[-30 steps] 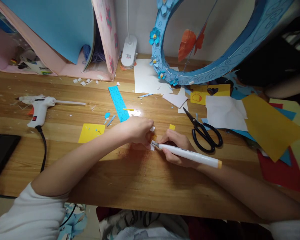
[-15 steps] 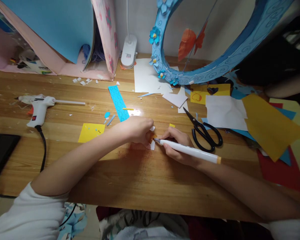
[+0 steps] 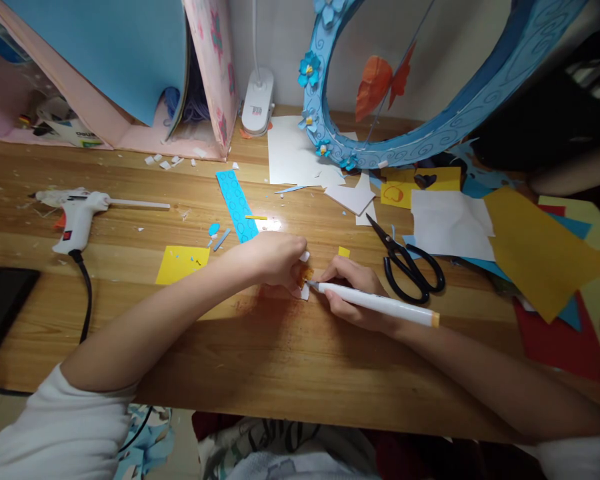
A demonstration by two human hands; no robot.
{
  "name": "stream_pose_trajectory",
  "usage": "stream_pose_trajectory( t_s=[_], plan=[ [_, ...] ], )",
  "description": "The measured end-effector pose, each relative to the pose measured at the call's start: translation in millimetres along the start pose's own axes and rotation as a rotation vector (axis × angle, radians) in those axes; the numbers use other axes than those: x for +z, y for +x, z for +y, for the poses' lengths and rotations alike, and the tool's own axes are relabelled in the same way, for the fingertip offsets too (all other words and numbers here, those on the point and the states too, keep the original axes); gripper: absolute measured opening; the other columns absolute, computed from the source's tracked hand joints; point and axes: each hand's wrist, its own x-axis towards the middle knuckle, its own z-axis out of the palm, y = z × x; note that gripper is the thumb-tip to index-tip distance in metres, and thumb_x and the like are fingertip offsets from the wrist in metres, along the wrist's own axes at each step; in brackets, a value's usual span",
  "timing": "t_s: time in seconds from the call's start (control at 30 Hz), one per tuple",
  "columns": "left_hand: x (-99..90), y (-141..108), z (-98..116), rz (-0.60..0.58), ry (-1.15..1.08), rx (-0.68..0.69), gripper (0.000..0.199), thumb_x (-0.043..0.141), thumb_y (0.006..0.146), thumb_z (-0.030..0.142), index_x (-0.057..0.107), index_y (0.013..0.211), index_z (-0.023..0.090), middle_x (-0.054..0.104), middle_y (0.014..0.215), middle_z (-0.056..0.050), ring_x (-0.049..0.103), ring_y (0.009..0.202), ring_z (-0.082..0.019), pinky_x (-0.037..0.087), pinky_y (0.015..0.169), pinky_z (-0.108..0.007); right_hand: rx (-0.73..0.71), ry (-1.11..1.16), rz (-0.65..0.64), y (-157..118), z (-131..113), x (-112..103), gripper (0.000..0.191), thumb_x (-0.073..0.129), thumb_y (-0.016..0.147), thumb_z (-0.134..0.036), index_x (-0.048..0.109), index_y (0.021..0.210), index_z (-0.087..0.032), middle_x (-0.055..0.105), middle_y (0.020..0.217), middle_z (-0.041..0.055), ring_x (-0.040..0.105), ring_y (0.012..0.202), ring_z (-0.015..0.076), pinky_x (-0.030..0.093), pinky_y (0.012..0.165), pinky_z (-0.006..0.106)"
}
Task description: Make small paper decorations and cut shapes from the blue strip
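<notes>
My right hand (image 3: 353, 288) is closed round a white marker (image 3: 380, 303), whose grey tip points left. That tip meets a small orange-and-white piece of paper (image 3: 306, 275) at the fingertips of my left hand (image 3: 283, 261). The left fingers pinch this piece, and they hide much of it. A blue paper strip (image 3: 235, 203) with drawn loops lies just beyond my left wrist, with a thin yellow sliver (image 3: 256, 217) across it. Black-handled scissors (image 3: 405, 260) rest to the right of my right hand, blades pointing away and to the left.
On the left lie a glue gun (image 3: 77, 213) and a yellow paper square (image 3: 183, 265). Coloured sheets (image 3: 545, 253) are piled at the right. A blue decorated ring (image 3: 410, 153) stands at the back, beside a white clip-lamp base (image 3: 258, 103) and a pink box (image 3: 213, 80).
The marker and my right hand have shifted very slightly, the tip moving a little down the paper piece. My left hand keeps its pinch in nearly the same spot.
</notes>
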Motion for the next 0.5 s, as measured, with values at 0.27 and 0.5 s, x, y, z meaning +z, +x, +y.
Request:
stream_pose_trajectory(
  t_s=[0.27, 0.5],
  plan=[
    [-0.2, -0.7, 1.2, 0.006, 0.007, 0.0, 0.046, 0.07, 0.063, 0.049, 0.061, 0.093, 0.016, 0.068, 0.088, -0.007, 0.062, 0.08, -0.022, 0.036, 0.056, -0.025, -0.053, 0.028, -0.055, 0.3, -0.8, 0.7, 0.007, 0.05, 0.07, -0.016, 0.05, 0.076, -0.02, 0.055, 0.067, 0.0005, 0.049, 0.058, 0.0138, 0.037, 0.054, 0.025],
    [-0.8, -1.4, 1.4, 0.01, -0.006, 0.001, 0.044, 0.07, 0.064, 0.048, 0.061, 0.091, 0.016, 0.068, 0.088, -0.007, 0.062, 0.079, -0.023, 0.037, 0.056, -0.026, 0.006, 0.014, -0.013, 0.9, 0.5, 0.1, 0.004, 0.05, 0.073, -0.018, 0.049, 0.076, -0.02, 0.053, 0.065, -0.0011, 0.047, 0.057, 0.013, 0.036, 0.054, 0.025]
  ],
)
